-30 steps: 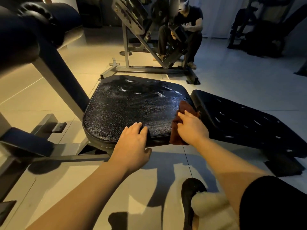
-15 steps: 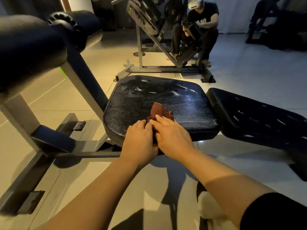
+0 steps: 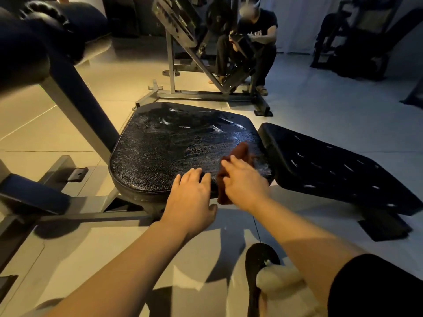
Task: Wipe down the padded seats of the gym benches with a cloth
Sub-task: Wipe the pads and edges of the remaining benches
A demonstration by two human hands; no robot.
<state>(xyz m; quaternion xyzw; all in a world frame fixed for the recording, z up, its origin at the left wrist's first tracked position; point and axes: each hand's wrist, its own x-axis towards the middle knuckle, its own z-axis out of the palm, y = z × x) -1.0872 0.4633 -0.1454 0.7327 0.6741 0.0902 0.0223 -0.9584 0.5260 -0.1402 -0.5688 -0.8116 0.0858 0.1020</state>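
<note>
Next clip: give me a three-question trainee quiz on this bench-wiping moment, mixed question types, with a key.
1. True or false: the right hand presses the cloth on the seat pad.
2. Where is the left hand?
A. lifted in the air
B. flat on the seat pad's near edge
C. on the back pad
3. Fill in: the cloth sits near the seat pad's ____ side, next to the back pad.

Key:
1. True.
2. B.
3. Right.
</note>
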